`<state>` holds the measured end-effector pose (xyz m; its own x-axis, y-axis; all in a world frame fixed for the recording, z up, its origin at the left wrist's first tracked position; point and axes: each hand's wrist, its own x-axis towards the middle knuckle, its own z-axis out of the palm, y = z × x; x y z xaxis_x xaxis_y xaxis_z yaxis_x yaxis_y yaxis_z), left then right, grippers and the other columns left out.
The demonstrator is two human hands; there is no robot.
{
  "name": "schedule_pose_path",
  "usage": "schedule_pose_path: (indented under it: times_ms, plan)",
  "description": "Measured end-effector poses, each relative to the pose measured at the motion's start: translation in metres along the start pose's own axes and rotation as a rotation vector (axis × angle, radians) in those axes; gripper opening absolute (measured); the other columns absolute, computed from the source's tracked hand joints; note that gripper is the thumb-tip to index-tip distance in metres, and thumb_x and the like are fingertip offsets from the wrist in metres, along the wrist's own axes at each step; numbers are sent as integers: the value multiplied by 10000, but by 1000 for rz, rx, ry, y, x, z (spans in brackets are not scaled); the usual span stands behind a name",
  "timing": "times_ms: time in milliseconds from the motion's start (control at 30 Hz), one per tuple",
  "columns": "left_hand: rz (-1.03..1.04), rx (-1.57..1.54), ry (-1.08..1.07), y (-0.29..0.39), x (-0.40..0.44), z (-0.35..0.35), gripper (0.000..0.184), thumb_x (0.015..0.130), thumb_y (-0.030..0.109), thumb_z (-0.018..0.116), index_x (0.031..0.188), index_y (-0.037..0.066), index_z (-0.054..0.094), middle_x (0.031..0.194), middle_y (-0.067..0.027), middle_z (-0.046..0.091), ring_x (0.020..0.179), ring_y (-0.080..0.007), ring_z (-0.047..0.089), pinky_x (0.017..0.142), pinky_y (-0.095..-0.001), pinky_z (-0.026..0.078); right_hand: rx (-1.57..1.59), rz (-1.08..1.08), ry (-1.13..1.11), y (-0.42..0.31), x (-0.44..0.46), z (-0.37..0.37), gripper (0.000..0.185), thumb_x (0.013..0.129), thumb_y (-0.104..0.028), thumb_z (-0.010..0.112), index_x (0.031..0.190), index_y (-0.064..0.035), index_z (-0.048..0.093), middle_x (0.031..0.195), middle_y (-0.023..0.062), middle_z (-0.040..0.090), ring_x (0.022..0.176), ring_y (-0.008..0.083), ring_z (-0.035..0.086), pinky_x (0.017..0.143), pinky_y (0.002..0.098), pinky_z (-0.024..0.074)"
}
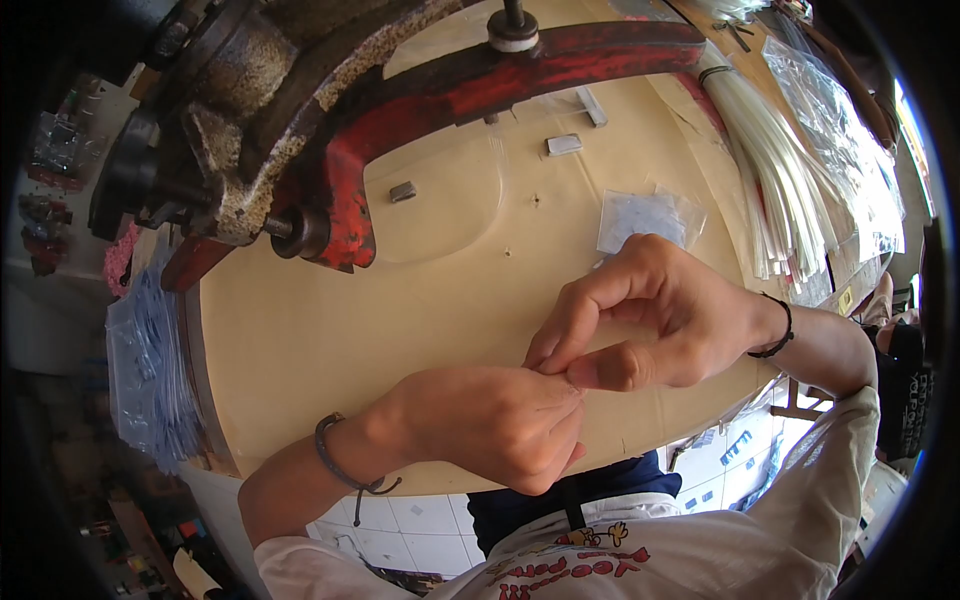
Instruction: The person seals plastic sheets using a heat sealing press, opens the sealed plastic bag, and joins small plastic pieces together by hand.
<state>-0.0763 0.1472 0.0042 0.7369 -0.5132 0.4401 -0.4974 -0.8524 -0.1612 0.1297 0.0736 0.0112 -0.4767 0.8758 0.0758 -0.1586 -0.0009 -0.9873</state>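
My left hand (490, 420) is closed over the near edge of the tan table surface (340, 340), its back turned up and its fingers curled under. Thumb and fingertips of my right hand (655, 325) are pinched together and meet the left hand at its thumb side. Whatever lies between the fingers is hidden or too small to name. Beyond the right hand lies a small clear plastic bag (640, 220) with pale contents.
A red and black metal machine frame (350, 160) arches over the table's far side. Small metal blocks (564, 144) lie beneath it. Pale plastic strips (770, 170) are bundled at right, beside clear plastic sheeting (840, 130). Stacked bluish bags (150, 370) hang at the left edge.
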Motion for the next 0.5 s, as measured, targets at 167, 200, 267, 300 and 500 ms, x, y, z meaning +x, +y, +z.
schedule_pose_path:
  times_ms: [167,200,267,300,500]
  plan:
    - [-1,-9,-13,-1,0,-2,419,873,197,597,512,100,408,525,-6,400,478,-137,440,496,-253,404,-25,34,-23,-3,0,-1,175,882,-24,674,1017,79,714,954,89,743,918,114,681,863,268,552]
    - [-8,-11,-16,0,0,-3,394,832,194,629,503,90,439,524,-6,427,509,-144,462,526,-266,417,-21,31,-19,-2,0,-1,173,884,-25,676,1017,79,714,955,88,743,920,113,681,863,268,552]
    - [-22,-13,-22,2,0,-3,349,751,187,693,484,68,501,522,-5,481,570,-157,506,585,-293,443,-12,23,-11,-2,0,0,169,888,-28,679,1016,78,713,957,87,743,924,112,681,865,266,550]
    - [-21,-13,-25,2,0,-4,347,750,186,694,485,69,501,523,-5,481,570,-157,505,585,-293,443,-10,26,-13,-2,0,0,171,888,-25,675,1018,80,711,958,89,742,929,113,681,870,268,550]
    - [-21,-7,3,0,1,-4,361,787,180,663,498,80,472,529,-3,454,540,-150,481,565,-279,433,16,13,-25,-1,0,-1,192,894,10,632,1048,107,692,986,111,731,963,130,679,905,285,550]
